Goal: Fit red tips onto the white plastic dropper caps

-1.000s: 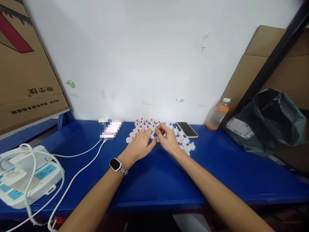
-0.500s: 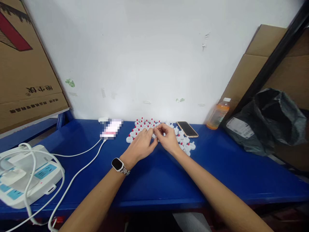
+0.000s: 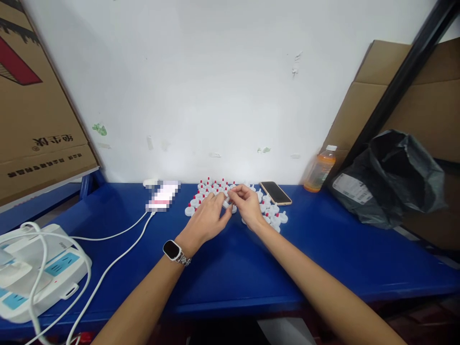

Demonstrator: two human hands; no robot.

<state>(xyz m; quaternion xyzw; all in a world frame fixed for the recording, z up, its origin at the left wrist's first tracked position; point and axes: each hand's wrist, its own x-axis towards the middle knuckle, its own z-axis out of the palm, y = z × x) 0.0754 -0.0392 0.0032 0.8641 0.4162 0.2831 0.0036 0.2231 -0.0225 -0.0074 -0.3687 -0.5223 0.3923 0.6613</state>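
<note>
Between my hands is a white nozzle cap [image 3: 226,204], a round base with a narrow spout. My left hand [image 3: 207,216], with a watch [image 3: 172,250] on its wrist, has thumb and fingers closed around the base. The fingers of my right hand [image 3: 248,207] pinch together at the spout's top; whatever small piece they hold there is hidden. To the left and behind stand several white caps with red tips [image 3: 189,211]. Beside my right hand lie several more white caps [image 3: 282,217], some with bare spouts, a few showing red.
Behind the caps, a phone [image 3: 276,193] lies near the wall. An orange drink bottle [image 3: 319,170] and a dark plastic bag [image 3: 381,191] are at the right. On the left are a power strip [image 3: 50,273], white cables [image 3: 118,256] and a blurred-out bright screen [image 3: 163,195].
My view has shifted slightly, so the surroundings sit a little further left. Both hands stay together at the white cap, with only a slight shift of the fingers.
</note>
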